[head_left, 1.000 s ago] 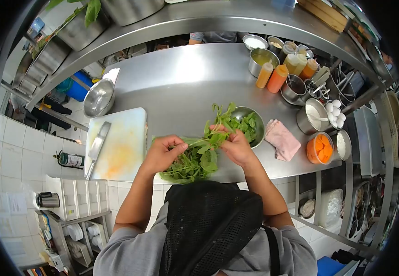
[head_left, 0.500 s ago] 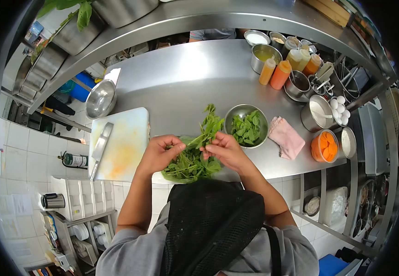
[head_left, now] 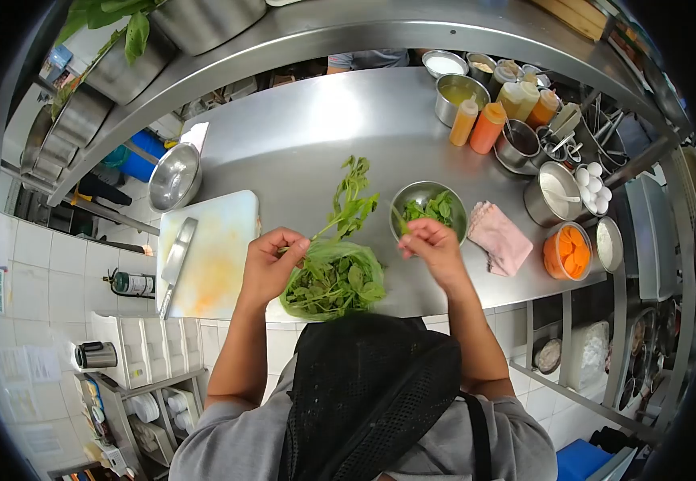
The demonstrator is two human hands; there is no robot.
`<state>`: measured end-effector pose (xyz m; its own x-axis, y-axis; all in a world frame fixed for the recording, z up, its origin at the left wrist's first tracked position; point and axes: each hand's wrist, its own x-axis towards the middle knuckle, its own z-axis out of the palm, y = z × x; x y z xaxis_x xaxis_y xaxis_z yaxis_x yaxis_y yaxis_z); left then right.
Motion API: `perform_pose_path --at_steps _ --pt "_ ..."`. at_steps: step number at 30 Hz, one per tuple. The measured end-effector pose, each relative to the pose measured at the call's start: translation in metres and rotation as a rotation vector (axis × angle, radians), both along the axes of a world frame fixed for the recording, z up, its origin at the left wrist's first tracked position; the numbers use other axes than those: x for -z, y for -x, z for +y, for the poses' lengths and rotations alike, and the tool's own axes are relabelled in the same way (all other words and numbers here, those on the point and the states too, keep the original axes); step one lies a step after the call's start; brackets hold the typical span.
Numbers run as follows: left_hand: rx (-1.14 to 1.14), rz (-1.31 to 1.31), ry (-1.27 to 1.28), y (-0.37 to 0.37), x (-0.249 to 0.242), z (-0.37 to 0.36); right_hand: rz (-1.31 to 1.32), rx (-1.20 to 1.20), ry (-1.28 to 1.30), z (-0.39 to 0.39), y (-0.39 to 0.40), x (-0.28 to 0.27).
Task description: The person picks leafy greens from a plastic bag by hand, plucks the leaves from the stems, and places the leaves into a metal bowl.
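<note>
Pinched in my left hand [head_left: 277,260] is the stem of a leafy herb sprig [head_left: 354,200], which leans up and away over the steel counter. My right hand [head_left: 432,247] is at the near rim of a metal bowl [head_left: 406,192], its fingertips closed on a green leaf [head_left: 400,221]. Picked leaves [head_left: 439,210] lie inside that bowl, partly hidden by the hand. Between my forearms, close to the counter's front edge, sits an opened clear plastic bag [head_left: 337,250] filled with more green herb sprigs [head_left: 336,282].
On the left, a knife [head_left: 178,255] rests on a white cutting board [head_left: 224,232], with an empty steel bowl [head_left: 176,178] behind. A pink cloth [head_left: 499,239] lies right of the leaf bowl. Sauce bottles [head_left: 488,127], eggs [head_left: 593,188] and a tub of orange slices [head_left: 567,252] crowd the right side.
My right hand has moved right, from the sprig to the bowl, carrying a leaf. My left hand has shifted slightly left, still holding the sprig, and the bag below is less covered.
</note>
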<state>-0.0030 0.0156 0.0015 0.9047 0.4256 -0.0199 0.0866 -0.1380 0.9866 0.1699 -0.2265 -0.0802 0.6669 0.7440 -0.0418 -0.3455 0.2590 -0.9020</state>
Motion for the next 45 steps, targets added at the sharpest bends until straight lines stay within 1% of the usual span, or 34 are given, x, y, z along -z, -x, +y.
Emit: perform_pose_path --at_steps 2,3,4,6,7,9,10,12,13,14,16,18,20,26,33,35,36,37,38,39,40,41,43,44,45 --pt "-0.044 -0.018 -0.036 -0.004 0.000 -0.006 -0.234 0.230 0.163 -0.007 -0.012 0.006" --pt "-0.040 -0.019 -0.039 -0.006 0.000 -0.009 -0.739 0.396 0.522 -0.011 -0.012 -0.009" --pt "-0.058 -0.028 -0.050 -0.007 0.000 -0.013 -0.737 0.403 0.522 -0.012 -0.011 -0.015" --pt "-0.068 -0.042 -0.060 -0.014 0.001 -0.020 -1.091 0.642 0.520 -0.009 -0.009 -0.024" --pt "-0.082 -0.051 -0.053 -0.015 0.004 -0.023 -1.088 0.645 0.525 -0.006 -0.003 -0.027" --pt "-0.089 -0.056 -0.048 -0.018 0.007 -0.028 -0.444 0.109 0.214 0.003 0.015 -0.033" --pt "-0.083 -0.054 -0.047 -0.019 0.007 -0.030 -0.443 0.114 0.215 0.009 0.022 -0.036" --pt "-0.075 -0.052 -0.045 -0.022 0.008 -0.035 -0.282 0.052 -0.023 0.022 0.035 -0.041" --pt "-0.070 -0.048 -0.051 -0.022 0.007 -0.038 -0.235 0.087 -0.080 0.030 0.037 -0.039" --pt "-0.065 -0.045 -0.057 -0.022 0.007 -0.040 -0.235 0.087 -0.080 0.032 0.037 -0.040" --pt "-0.061 -0.060 -0.088 -0.021 0.009 -0.042 -0.091 0.140 -0.063 0.035 0.036 -0.041" --pt "-0.053 -0.073 -0.120 -0.020 0.008 -0.042 -0.091 0.138 -0.057 0.036 0.034 -0.038" --pt "-0.091 -0.031 -0.029 -0.019 0.007 -0.040 -0.092 0.136 -0.047 0.034 0.032 -0.036" --pt "-0.172 -0.077 0.000 -0.015 0.003 -0.028 -0.066 0.118 -0.001 0.020 0.031 -0.032" --pt "-0.193 -0.091 0.060 -0.008 0.003 -0.018 -0.008 0.189 -0.026 0.006 0.024 -0.032" --pt "-0.225 -0.125 0.175 -0.006 0.006 -0.014 -0.008 0.190 -0.042 0.001 0.020 -0.030" --pt "-0.225 -0.127 0.170 -0.005 0.007 -0.011 -0.064 0.187 -0.104 -0.001 0.018 -0.029" --pt "-0.222 -0.146 0.257 -0.004 0.007 -0.008 -0.119 0.183 -0.166 -0.002 0.018 -0.029" --pt "-0.219 -0.166 0.346 -0.003 0.008 -0.007 -0.120 0.184 -0.169 -0.003 0.019 -0.030" --pt "-0.216 -0.167 0.344 -0.003 0.008 -0.007 -0.058 0.156 -0.266 -0.004 0.019 -0.034" --pt "-0.211 -0.179 0.410 -0.004 0.008 -0.007 0.003 0.129 -0.362 -0.006 0.019 -0.038" --pt "-0.202 -0.191 0.477 -0.005 0.008 -0.008 -0.001 0.136 -0.365 -0.007 0.019 -0.042" --pt "-0.189 -0.180 0.482 -0.007 0.008 -0.010 0.135 0.057 -0.396 -0.008 0.017 -0.050" --pt "-0.187 -0.166 0.488 -0.008 0.008 -0.011 0.133 0.063 -0.397 -0.010 0.016 -0.054" --pt "-0.182 -0.165 0.489 -0.009 0.006 -0.013 0.212 -0.012 -0.407 -0.010 0.014 -0.057"
